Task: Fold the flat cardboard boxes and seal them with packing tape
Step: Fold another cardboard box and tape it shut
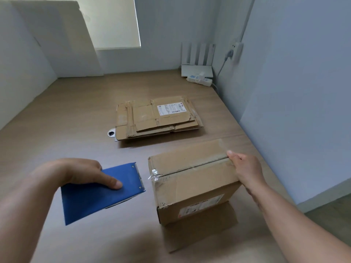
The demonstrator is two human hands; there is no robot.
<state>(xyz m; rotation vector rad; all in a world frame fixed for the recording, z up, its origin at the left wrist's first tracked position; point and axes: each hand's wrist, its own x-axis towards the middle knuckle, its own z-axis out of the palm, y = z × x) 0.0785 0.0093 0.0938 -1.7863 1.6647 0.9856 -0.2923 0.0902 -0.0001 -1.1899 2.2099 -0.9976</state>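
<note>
Brown cardboard makes up the folded box, which stands on the wooden table at the near right, its top flaps closed along a seam that runs from left to right. The right hand grips the box at the far right end of that seam, thumb on top and fingers curled over the edge, steadying it. The left hand holds a blue tape dispenser just beside the box's left side and apart from it, thumb pressed on the flat face, toothed blade towards the box; the fingers beneath are hidden. Clear tape lies crumpled over the left top corner, and a glossy strip seems to follow the seam, so I judge the sealing step to be in hand and near its end for this box. The next move probably calls for pressing that loose end flat down the side wall, or laying a second strip if the dark gap along the seam is uncovered. A stack of flat boxes waits farther back, not yet folded. Its white shipping label shows a barcode, and a side label on the folded box has a red edge, but no writing or brand can be read on either.
</note>
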